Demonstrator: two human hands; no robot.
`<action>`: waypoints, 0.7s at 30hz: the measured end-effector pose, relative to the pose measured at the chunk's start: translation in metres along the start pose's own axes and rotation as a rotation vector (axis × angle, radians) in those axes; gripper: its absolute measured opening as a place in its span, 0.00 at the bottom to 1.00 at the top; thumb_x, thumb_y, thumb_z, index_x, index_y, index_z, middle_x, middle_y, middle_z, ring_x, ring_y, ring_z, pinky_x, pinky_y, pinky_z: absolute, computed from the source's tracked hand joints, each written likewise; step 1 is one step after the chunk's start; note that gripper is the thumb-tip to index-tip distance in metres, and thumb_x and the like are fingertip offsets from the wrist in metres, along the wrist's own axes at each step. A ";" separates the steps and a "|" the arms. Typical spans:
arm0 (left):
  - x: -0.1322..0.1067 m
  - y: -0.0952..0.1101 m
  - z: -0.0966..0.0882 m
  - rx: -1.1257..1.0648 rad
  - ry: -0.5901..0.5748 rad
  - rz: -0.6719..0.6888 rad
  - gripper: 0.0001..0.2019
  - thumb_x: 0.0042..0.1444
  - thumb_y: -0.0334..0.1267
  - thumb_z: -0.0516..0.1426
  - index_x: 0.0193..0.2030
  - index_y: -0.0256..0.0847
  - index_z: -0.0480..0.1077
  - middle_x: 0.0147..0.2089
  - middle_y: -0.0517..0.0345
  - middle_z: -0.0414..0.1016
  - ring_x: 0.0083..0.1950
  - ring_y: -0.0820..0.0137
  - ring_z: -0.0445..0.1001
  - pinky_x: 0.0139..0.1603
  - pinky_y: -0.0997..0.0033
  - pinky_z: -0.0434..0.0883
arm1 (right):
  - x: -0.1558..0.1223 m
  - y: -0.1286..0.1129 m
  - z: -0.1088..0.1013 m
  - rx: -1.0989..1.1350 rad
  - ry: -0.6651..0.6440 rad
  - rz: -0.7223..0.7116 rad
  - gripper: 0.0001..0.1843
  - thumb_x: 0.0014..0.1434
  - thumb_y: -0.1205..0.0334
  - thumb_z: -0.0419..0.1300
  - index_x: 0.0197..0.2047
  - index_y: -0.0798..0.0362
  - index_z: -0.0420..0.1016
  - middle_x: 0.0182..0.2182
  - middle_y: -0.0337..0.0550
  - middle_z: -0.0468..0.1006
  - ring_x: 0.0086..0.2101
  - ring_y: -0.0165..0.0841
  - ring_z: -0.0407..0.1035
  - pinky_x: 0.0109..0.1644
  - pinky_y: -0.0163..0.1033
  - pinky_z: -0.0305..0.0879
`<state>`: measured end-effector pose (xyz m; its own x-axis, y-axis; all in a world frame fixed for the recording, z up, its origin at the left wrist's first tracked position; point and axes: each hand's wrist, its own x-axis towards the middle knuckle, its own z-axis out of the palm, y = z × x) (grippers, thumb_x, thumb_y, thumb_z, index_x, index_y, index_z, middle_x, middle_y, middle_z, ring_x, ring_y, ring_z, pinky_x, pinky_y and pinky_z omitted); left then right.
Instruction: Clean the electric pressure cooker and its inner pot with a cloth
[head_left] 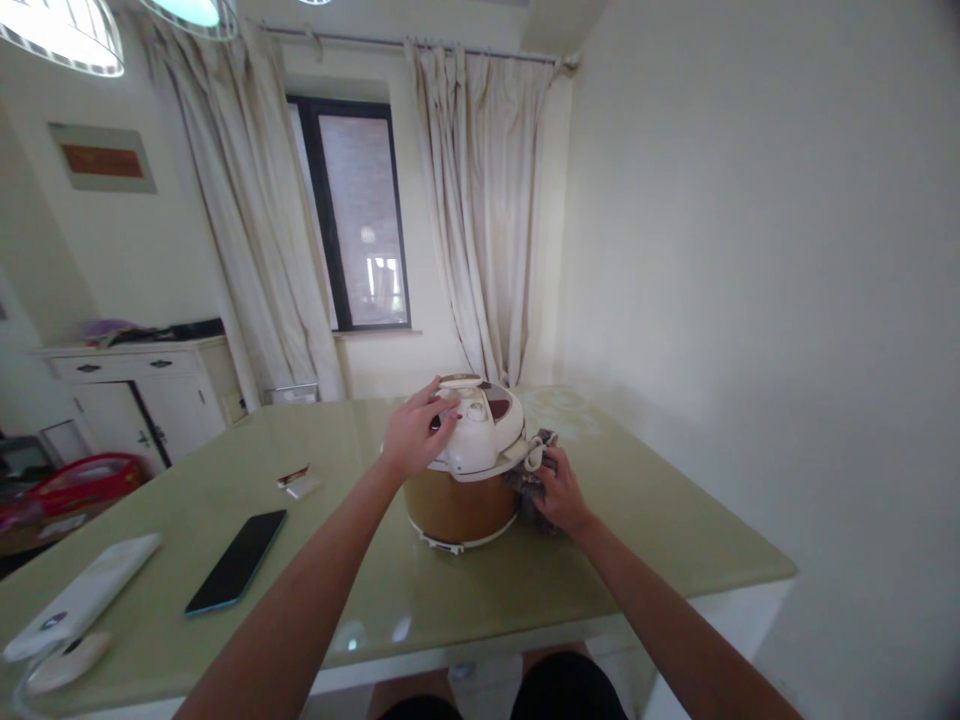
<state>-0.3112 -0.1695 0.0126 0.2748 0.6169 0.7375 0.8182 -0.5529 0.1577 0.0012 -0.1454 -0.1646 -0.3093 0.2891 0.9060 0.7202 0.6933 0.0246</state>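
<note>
A rice cooker (461, 508) with a gold body and a white lid stands upright on the pale green table (600, 490). On the left side of its lid lies my left hand (418, 428), fingers stretched out and touching the surface. My right hand (561, 492) is at the cooker's right side, fingers closed around a dark grey patterned cloth (527, 482). The cloth presses against the side of the cooker just below the lid's rim, and part of it hangs down to the table. My palm hides some of the cloth.
To the left lie a black phone (237, 562), a small packet (300, 483), a white long device (86, 592) and a white mouse-like object (69, 662) with a cable. A white wall (787, 300) runs along the right. A white cabinet (180, 400) stands beyond the table.
</note>
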 end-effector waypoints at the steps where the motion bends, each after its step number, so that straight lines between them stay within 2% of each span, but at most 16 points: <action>1: 0.000 0.000 0.000 -0.001 0.004 -0.001 0.18 0.71 0.48 0.53 0.56 0.50 0.82 0.74 0.53 0.69 0.61 0.57 0.80 0.66 0.53 0.75 | -0.002 0.001 0.001 0.018 -0.003 0.034 0.22 0.58 0.65 0.65 0.56 0.48 0.76 0.58 0.55 0.65 0.57 0.51 0.67 0.58 0.59 0.74; 9: 0.001 -0.001 0.002 0.000 0.001 0.001 0.18 0.70 0.48 0.54 0.56 0.50 0.82 0.75 0.51 0.67 0.62 0.56 0.80 0.66 0.53 0.75 | 0.003 -0.005 0.003 0.194 0.023 0.335 0.20 0.63 0.60 0.59 0.58 0.51 0.71 0.58 0.57 0.68 0.60 0.48 0.66 0.66 0.60 0.67; 13: 0.000 -0.001 0.002 0.004 -0.003 -0.001 0.17 0.70 0.47 0.54 0.56 0.50 0.82 0.75 0.51 0.68 0.62 0.57 0.80 0.66 0.53 0.75 | 0.017 0.001 0.003 0.272 0.102 0.707 0.20 0.66 0.48 0.56 0.54 0.51 0.75 0.51 0.55 0.77 0.54 0.49 0.72 0.63 0.60 0.67; 15: 0.000 -0.001 0.003 0.012 0.004 0.000 0.17 0.71 0.47 0.54 0.56 0.51 0.82 0.74 0.53 0.69 0.62 0.58 0.80 0.66 0.54 0.75 | 0.031 0.004 0.001 0.342 0.116 0.842 0.23 0.64 0.42 0.56 0.50 0.51 0.77 0.47 0.53 0.81 0.49 0.49 0.74 0.59 0.58 0.69; 18: 0.000 0.000 0.003 0.027 0.011 0.011 0.17 0.71 0.48 0.53 0.57 0.52 0.82 0.74 0.54 0.70 0.61 0.59 0.80 0.66 0.55 0.75 | 0.068 -0.004 -0.011 0.443 0.180 0.810 0.23 0.63 0.41 0.60 0.49 0.51 0.78 0.44 0.48 0.83 0.46 0.46 0.74 0.56 0.53 0.70; 20: 0.000 0.001 0.003 0.034 0.009 0.007 0.18 0.71 0.48 0.53 0.57 0.52 0.82 0.74 0.54 0.69 0.61 0.59 0.80 0.66 0.55 0.74 | 0.101 -0.022 -0.025 0.423 0.262 0.679 0.20 0.64 0.44 0.62 0.49 0.50 0.78 0.45 0.47 0.82 0.47 0.44 0.74 0.56 0.50 0.70; 21: 0.000 0.001 0.003 0.036 0.007 0.003 0.18 0.71 0.48 0.53 0.57 0.51 0.82 0.74 0.53 0.69 0.61 0.59 0.80 0.67 0.55 0.74 | 0.116 -0.034 -0.034 0.406 0.237 0.567 0.18 0.64 0.47 0.63 0.50 0.50 0.79 0.46 0.47 0.81 0.48 0.43 0.74 0.57 0.49 0.70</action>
<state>-0.3088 -0.1691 0.0108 0.2738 0.6112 0.7426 0.8349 -0.5343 0.1319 -0.0380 -0.1573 -0.0459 0.2183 0.5574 0.8010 0.4287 0.6826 -0.5918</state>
